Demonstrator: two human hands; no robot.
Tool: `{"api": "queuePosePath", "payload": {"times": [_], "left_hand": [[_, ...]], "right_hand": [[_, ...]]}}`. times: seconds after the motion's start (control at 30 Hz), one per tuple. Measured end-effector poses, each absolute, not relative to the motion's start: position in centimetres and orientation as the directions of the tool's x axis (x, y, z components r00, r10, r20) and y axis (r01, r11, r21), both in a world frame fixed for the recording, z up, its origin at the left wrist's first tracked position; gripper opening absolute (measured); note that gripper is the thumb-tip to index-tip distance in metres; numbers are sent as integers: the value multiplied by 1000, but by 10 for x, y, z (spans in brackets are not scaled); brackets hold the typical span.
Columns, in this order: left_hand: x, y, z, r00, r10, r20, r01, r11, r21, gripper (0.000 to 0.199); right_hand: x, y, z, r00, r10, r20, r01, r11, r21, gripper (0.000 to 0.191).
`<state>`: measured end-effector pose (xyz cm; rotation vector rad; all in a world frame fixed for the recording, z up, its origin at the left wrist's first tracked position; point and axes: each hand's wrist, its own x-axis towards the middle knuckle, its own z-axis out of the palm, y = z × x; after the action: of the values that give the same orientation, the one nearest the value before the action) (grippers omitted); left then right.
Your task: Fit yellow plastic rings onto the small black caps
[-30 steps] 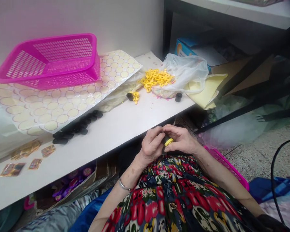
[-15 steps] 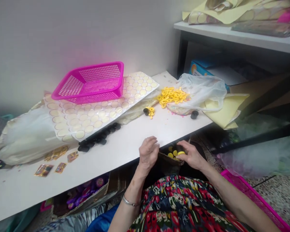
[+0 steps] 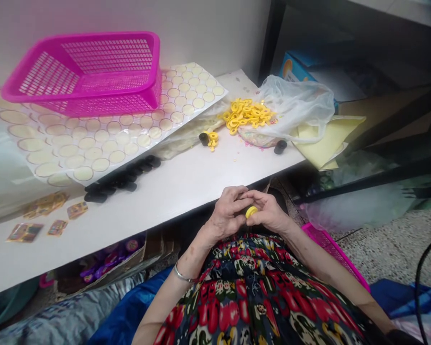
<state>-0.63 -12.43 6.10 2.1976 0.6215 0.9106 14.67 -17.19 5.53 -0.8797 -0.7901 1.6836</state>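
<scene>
A small round yellow cap [image 3: 251,212] sits between the thumb and fingers of my right hand [image 3: 269,211]. My left hand [image 3: 230,212] is right beside it with bent fingers pressed together; whether it holds anything is hidden. The hands meet just in front of the table's edge, above my lap. Beyond them on the table lie a heap of yellow plastic pieces [image 3: 249,114] with ring-shaped ends, a black cylinder [image 3: 204,139] beside a few more of these, and another black cylinder [image 3: 280,147].
A pink basket [image 3: 151,100] stands on sheets of round stickers [image 3: 100,165] at the left. Black cylinders [image 3: 120,182] lie in a row near small printed cards [image 3: 25,232]. A clear plastic bag [image 3: 301,100] is at the right. Under the table is a box of purple items [image 3: 111,261].
My right hand has lifted a yellow cap out of the box below the table edge and come left to meet my left hand. The view has tilted down and shifted right.
</scene>
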Motion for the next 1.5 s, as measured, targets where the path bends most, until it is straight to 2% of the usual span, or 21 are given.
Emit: {"api": "queuePosePath", "payload": {"times": [0.17,0.33,0.43,0.5,0.57,0.63,0.73,0.83,0.9,0.97,1.17,1.23,1.33,1.4,1.5], "left_hand": [[-9,-123,53,647,638,417,202,-671,714,30],[-5,-127,52,654,634,411,213,-677,704,26],[-6,-126,50,685,647,335,277,-657,701,26],[-12,-120,47,698,659,280,298,-623,723,37],[-23,-110,43,653,706,275,296,-572,765,44],[-38,-94,38,525,793,309,302,-513,803,35],[-67,-64,30,211,910,357,422,-414,807,20],[-98,-33,27,-144,903,406,638,-229,736,22],[-113,-16,29,-270,858,437,753,-95,651,22],[-121,-2,34,-259,848,462,827,-53,560,21],[-82,38,54,113,895,431,852,-310,421,19],[-61,47,58,169,905,390,855,-332,399,16],[-43,51,59,88,933,348,891,-230,393,11],[-45,47,59,-64,933,355,913,-89,399,15],[-66,35,57,-282,859,427,911,100,401,21]], "right_hand": [[142,-171,53,-186,958,-216,-449,-279,-849,50],[138,-172,46,-167,967,-193,-440,-248,-863,38],[140,-171,36,-177,958,-226,-419,-281,-863,38],[145,-166,29,-186,946,-264,-264,-307,-914,40],[153,-160,24,-155,949,-276,5,-279,-960,44],[161,-154,20,-109,966,-234,327,-187,-926,43],[169,-145,11,-97,985,-144,736,-26,-677,29],[168,-136,-1,-138,975,-173,921,62,-384,24],[165,-129,-9,-165,954,-249,958,95,-270,28],[161,-124,-12,-182,932,-315,968,114,-223,33],[154,-116,-1,-153,896,-417,974,64,-218,35],[156,-118,4,-154,901,-405,969,58,-240,31],[163,-129,7,-213,928,-307,933,100,-345,23],[171,-140,8,-272,935,-230,868,134,-478,24],[180,-152,12,-322,932,-166,738,137,-661,26]]}}
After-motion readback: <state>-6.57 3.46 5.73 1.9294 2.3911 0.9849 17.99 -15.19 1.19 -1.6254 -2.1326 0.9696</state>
